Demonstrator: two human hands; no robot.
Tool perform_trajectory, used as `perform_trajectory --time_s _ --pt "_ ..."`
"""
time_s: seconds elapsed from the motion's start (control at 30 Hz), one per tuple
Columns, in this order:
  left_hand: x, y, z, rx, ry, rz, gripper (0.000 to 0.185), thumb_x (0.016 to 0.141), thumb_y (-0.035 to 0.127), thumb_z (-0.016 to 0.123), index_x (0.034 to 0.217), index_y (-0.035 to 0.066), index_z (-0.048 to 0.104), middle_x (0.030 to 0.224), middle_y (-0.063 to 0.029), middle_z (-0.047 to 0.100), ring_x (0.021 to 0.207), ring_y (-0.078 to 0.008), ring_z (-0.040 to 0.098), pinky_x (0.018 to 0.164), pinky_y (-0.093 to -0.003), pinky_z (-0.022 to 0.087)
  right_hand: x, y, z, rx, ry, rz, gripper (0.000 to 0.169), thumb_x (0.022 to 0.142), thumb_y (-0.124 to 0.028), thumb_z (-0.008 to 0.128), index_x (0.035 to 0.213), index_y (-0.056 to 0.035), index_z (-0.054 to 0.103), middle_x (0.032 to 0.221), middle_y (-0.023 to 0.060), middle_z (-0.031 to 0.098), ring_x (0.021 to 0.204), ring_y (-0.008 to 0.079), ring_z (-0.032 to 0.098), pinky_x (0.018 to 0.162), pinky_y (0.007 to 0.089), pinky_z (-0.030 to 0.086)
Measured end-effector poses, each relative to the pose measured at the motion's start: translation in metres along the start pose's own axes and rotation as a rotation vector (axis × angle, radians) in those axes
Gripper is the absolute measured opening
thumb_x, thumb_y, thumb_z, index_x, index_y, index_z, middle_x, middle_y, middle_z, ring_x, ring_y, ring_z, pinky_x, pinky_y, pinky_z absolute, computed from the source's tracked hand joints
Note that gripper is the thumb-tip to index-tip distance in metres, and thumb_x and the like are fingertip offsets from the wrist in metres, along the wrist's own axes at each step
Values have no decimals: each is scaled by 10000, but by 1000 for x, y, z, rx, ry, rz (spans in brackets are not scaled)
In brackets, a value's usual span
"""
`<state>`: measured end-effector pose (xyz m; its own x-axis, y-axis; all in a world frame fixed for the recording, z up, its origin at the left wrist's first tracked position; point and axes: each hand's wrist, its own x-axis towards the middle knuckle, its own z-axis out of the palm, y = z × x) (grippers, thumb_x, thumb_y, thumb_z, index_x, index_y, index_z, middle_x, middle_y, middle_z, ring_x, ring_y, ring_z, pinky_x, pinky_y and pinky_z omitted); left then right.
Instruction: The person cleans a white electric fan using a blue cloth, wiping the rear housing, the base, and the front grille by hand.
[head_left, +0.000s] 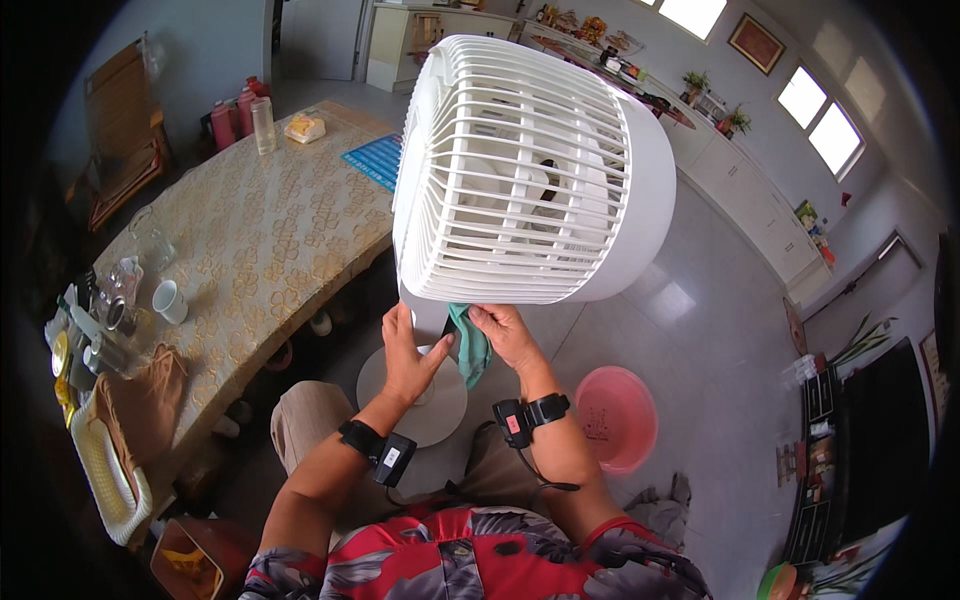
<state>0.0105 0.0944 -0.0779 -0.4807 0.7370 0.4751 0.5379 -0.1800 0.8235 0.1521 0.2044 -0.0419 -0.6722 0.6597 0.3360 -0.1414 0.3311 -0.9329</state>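
Observation:
A white pedestal fan (517, 172) with a slatted grille stands right in front of me, its round base (442, 420) on the floor between my legs. My left hand (411, 356) grips the grey neck (429, 315) just below the fan head, thumb across its near side. My right hand (506, 334) pinches a green cloth (474, 349) against the underside of the head, beside the neck. The cloth hangs down from my fingers. Part of the neck is hidden behind my left hand and the cloth.
A pink plastic basin (616, 420) sits on the floor to my right, with a grey cloth (660, 510) near it. Left stands a table (270, 217) holding a white cup (170, 301), a glass jug (152, 238) and a woven basket (112, 480). A bin (199, 562) is below.

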Motion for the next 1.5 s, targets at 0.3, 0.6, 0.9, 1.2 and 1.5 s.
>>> perform_trajectory --time_s 0.3,0.6,0.9,1.2,1.5 --pt "17 10 -23 179 -153 -38 763 645 355 785 1193 2 390 1144 -199 404 1055 -354 428 888 -427 382 -9 -1 5 127 8 66 217 903 -112 549 1085 -6 601 987 36 634 887 98 560 781 249 460" --pt "61 29 -41 -332 -396 38 627 675 250 806 1154 -33 515 1074 -131 590 979 -206 547 872 -336 441 -60 -65 1 -114 87 -35 231 899 -128 559 1106 -37 610 752 44 640 682 67 547 630 216 447" --pt "62 9 -28 -260 -429 -73 624 666 224 813 1140 -37 503 1052 -113 580 955 -191 544 834 -317 459 -87 -161 -8 -132 241 -221 188 919 -137 527 1056 -9 512 837 67 630 730 96 595 648 229 460" --pt "43 5 -17 -206 -305 53 510 702 173 775 1109 -34 547 1035 -112 606 929 -208 574 839 -320 461 -68 -197 -8 -569 587 -497 136 856 -48 593 977 -4 552 811 115 647 643 182 628 560 253 472" --pt "33 -11 -15 -206 -311 -31 415 726 185 707 1096 29 602 1048 -100 636 970 -219 591 867 -316 450 -54 -208 -7 -784 622 -661 139 825 -17 606 954 12 560 753 123 632 600 235 616 519 291 475"
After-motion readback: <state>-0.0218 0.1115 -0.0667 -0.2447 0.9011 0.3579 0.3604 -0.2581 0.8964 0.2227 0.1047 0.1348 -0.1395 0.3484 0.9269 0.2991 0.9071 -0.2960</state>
